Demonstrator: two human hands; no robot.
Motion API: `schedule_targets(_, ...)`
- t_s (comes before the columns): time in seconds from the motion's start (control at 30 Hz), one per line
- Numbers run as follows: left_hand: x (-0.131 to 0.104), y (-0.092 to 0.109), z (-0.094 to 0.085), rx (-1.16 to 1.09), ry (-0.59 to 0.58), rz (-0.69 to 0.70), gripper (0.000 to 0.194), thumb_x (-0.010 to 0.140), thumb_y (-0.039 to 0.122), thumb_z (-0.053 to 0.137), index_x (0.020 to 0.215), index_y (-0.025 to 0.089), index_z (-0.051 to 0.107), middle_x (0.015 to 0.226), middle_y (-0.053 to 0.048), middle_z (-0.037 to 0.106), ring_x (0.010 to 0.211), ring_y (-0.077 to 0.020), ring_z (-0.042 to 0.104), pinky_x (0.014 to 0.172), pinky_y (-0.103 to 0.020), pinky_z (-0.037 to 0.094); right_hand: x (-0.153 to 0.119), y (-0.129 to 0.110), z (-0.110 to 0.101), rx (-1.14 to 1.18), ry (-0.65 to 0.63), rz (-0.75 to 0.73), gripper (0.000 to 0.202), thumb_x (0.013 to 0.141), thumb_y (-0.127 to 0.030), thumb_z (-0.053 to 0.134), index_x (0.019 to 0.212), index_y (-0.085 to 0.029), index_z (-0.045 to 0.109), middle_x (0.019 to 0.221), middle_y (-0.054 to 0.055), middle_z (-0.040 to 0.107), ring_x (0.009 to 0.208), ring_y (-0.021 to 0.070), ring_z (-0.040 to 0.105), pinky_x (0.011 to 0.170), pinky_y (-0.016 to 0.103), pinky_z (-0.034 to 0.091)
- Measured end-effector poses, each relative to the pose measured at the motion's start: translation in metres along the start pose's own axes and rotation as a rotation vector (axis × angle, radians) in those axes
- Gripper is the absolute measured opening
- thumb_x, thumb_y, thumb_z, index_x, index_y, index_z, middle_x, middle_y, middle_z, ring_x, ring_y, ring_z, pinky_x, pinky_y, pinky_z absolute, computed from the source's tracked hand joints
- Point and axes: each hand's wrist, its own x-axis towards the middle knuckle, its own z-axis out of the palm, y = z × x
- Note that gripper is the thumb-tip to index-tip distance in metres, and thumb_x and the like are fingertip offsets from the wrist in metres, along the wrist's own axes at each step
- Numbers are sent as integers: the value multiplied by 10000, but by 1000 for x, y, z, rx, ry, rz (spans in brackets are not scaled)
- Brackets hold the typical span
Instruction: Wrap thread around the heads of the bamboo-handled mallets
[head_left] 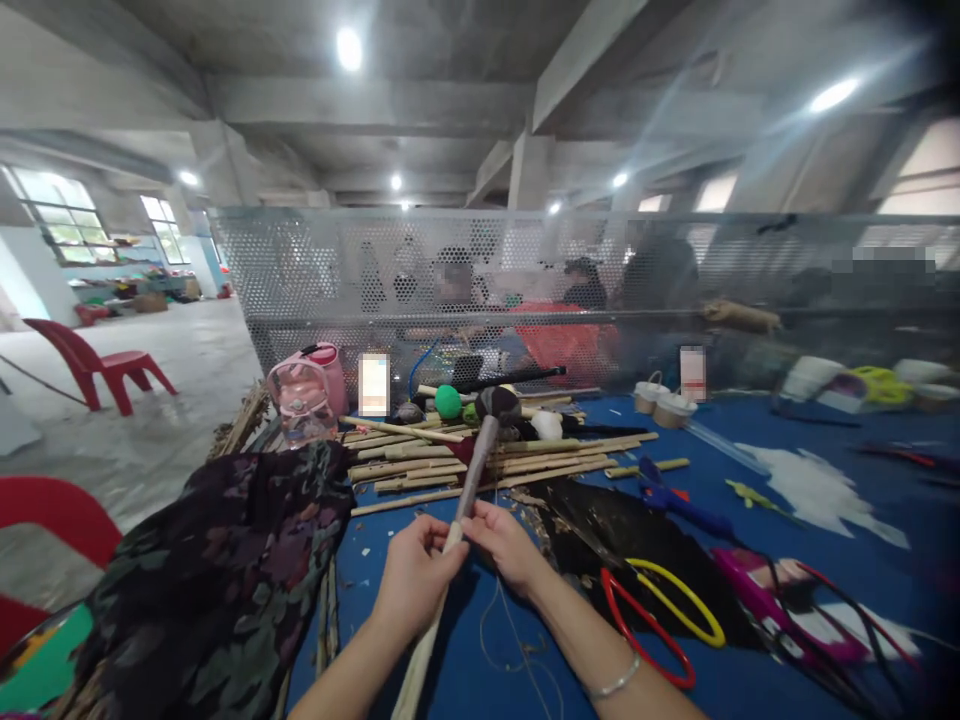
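Note:
A pale stick (pixel 429 640), its upper part wrapped in grey material (pixel 478 465), slants up from the bottom edge between my hands. My left hand (pixel 416 572) is closed around the bare part of it. My right hand (pixel 508 545) pinches the stick at the lower end of the grey wrapping; its fingertips are partly hidden. A thin thread (pixel 486 628) hangs in loops below my right hand. Scissors (pixel 679 600) with one red and one yellow handle lie right of my right forearm. Behind the stick's top lie several cut sticks (pixel 517 463) and balls of yarn (pixel 448 402).
A dark patterned cloth (pixel 217 560) covers the table's left side. Glue guns, one blue (pixel 690 505) and one purple (pixel 772 605), with cables lie at right. Small cups (pixel 673 410) and a pink bottle (pixel 300 395) stand near the perforated metal partition (pixel 315 270). Red chairs (pixel 105 360) are at left.

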Motion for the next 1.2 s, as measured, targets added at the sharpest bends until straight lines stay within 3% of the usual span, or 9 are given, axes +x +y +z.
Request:
schedule_targets(0.13,-5,1,10,-258,-116,-163,370,676,493,600,765,150,494,536,3,564,427,-98,501,425,-198,362,-8,-3,0,72,37,87,408,669,-456,668,888,-145,520,484,-88,384,345,13,214,340,161,92)
schedule_targets(0.23,-7,1,14,-418,-173,-252,407,662,513,605,785,148,474,653,-34,615,463,-99,538,438,-202,394,-10,-5,0,82,40,116,400,665,-449,671,872,-156,497,524,-65,446,357,22,293,336,154,83)
schedule_targets(0.3,-6,-1,13,-401,-197,-272,397,664,496,611,789,142,482,709,-46,624,480,-95,546,444,-199,398,-9,-6,0,31,21,100,385,662,-444,676,831,-151,491,532,-53,470,370,33,339,336,155,112)
schedule_targets(0.4,-5,-3,7,-249,-191,-205,361,707,479,567,803,135,512,677,-33,612,467,-87,523,439,-194,373,-7,-7,1,-13,0,57,376,648,-437,690,780,-145,492,539,-41,490,413,55,404,374,166,228)
schedule_targets(0.5,-6,-2,3,-55,-83,-33,283,666,379,632,781,135,547,632,0,583,511,-80,501,494,-190,371,-6,-6,3,-26,0,7,377,635,-430,702,776,-136,513,610,-9,541,530,94,495,494,204,361)
schedule_targets(0.6,-9,4,2,70,-14,40,235,605,307,682,711,135,561,598,11,570,523,-78,481,510,-186,360,-5,-6,4,-56,10,-42,375,622,-417,716,768,-129,525,651,5,553,596,109,516,552,221,391)
schedule_targets(0.87,-14,6,13,-296,-236,-111,427,687,563,548,755,143,511,619,-19,594,447,-93,512,439,-202,364,-12,-19,0,-16,-94,-18,372,673,-443,665,834,-151,498,537,-64,436,375,33,304,362,176,180)
schedule_targets(1.03,-10,-3,6,-156,-250,-37,414,663,520,616,744,120,543,523,26,503,399,-49,398,390,-175,272,-12,-24,0,-149,-52,-110,364,619,-402,719,733,-132,502,597,-38,469,519,64,410,470,186,299)
schedule_targets(1.2,6,4,-2,-96,-261,14,399,532,400,759,705,120,533,555,5,543,451,-75,470,436,-195,335,3,-30,7,-199,-18,-142,376,607,-401,723,756,-134,505,616,-34,504,552,79,457,521,201,351)
